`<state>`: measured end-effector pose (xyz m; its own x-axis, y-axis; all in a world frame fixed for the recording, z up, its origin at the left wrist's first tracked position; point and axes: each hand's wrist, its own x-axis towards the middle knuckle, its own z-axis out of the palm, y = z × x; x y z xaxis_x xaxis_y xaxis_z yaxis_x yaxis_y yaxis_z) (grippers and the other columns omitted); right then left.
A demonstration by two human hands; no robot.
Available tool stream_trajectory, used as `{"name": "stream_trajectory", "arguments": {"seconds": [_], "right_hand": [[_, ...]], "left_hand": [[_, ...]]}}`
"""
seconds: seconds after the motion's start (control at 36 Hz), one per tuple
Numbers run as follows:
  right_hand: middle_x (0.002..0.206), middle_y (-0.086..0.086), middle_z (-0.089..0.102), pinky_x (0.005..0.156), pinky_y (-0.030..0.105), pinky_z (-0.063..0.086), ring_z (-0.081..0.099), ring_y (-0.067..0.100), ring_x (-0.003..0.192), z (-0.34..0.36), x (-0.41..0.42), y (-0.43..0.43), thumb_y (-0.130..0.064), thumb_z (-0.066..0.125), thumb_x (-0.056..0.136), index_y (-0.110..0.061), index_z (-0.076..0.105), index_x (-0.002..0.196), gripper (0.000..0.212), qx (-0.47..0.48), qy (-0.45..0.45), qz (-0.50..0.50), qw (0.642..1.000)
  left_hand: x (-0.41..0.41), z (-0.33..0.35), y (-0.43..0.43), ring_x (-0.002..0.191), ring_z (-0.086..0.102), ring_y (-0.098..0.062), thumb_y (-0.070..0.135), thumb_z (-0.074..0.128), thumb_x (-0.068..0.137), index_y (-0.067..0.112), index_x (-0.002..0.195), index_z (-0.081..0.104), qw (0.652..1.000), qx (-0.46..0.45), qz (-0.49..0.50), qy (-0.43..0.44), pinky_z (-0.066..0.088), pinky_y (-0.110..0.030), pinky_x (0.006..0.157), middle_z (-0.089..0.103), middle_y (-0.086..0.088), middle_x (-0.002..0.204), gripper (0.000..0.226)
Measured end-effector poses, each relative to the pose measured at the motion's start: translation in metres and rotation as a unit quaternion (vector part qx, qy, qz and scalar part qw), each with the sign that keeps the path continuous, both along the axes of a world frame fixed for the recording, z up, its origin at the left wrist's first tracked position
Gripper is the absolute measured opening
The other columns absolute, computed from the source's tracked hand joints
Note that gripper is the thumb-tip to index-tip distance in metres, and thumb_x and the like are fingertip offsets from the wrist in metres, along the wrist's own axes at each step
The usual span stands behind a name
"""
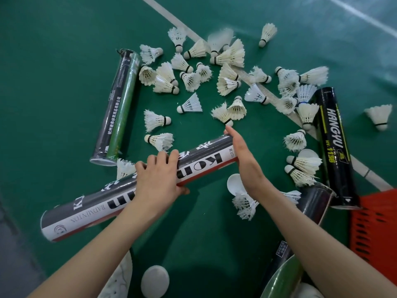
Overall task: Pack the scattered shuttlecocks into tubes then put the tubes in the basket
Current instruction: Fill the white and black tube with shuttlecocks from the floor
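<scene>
My left hand [158, 177] wraps the middle of the grey-white-red tube [206, 161]. Its print reads "BADMINTON" and partly "KON", rest covered. My right hand [240, 155], fingers straight, lies flat against the tube's far end; capped or not, can't tell. Shuttlecocks [193, 79] lie scattered beyond both hands. Black HANGYU tube [335, 147] lies right of my right hand, orange basket [373, 229] beside that forearm.
</scene>
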<state>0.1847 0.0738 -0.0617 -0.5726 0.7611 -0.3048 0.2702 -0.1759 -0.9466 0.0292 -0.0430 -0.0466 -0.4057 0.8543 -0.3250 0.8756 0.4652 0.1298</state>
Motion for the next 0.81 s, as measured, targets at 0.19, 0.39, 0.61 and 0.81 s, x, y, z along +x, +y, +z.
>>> {"name": "stream_trajectory", "arguments": {"seconds": [0.19,0.39,0.61,0.81], "right_hand": [[0.137,0.0,0.054,0.116,0.043,0.025,0.044,0.017,0.13,-0.016,0.0,0.019,-0.062,0.025,0.093,-0.046,0.053,0.127,0.046,-0.056,-0.023,-0.074,0.995],[0.133,-0.004,0.05,0.096,0.026,0.034,0.045,0.007,0.115,-0.025,-0.009,0.06,-0.037,0.039,0.102,-0.026,0.048,0.134,0.035,0.001,-0.128,-0.092,0.987],[0.145,0.016,0.042,0.106,0.049,0.033,0.037,0.037,0.134,-0.018,-0.048,0.119,-0.006,0.034,0.1,-0.032,0.021,0.15,0.058,-0.032,-0.169,-0.103,0.98],[0.151,0.011,0.033,0.088,0.032,0.041,0.05,0.02,0.113,-0.033,-0.063,0.138,-0.006,0.039,0.097,-0.033,0.012,0.152,0.067,-0.065,-0.206,-0.092,0.972]], "left_hand": [[0.001,-0.009,0.018,0.119,0.04,-0.026,0.065,0.07,0.067,0.025,0.138,0.024,0.999,-0.042,-0.013,-0.011,0.033,-0.043,0.098,0.042,-0.003,0.127,0.093],[-0.011,-0.013,0.029,0.122,0.042,-0.028,0.068,0.069,0.067,0.023,0.139,0.025,0.998,-0.059,0.025,-0.021,0.035,-0.048,0.101,0.044,-0.005,0.131,0.096],[-0.027,-0.019,0.04,0.12,0.044,-0.027,0.068,0.069,0.065,0.022,0.139,0.027,0.997,-0.051,0.049,-0.036,0.037,-0.047,0.098,0.045,-0.004,0.129,0.097],[-0.035,-0.021,0.049,0.12,0.044,-0.026,0.068,0.069,0.066,0.023,0.139,0.025,0.997,-0.058,0.046,-0.038,0.037,-0.045,0.097,0.044,-0.002,0.129,0.097]]}}
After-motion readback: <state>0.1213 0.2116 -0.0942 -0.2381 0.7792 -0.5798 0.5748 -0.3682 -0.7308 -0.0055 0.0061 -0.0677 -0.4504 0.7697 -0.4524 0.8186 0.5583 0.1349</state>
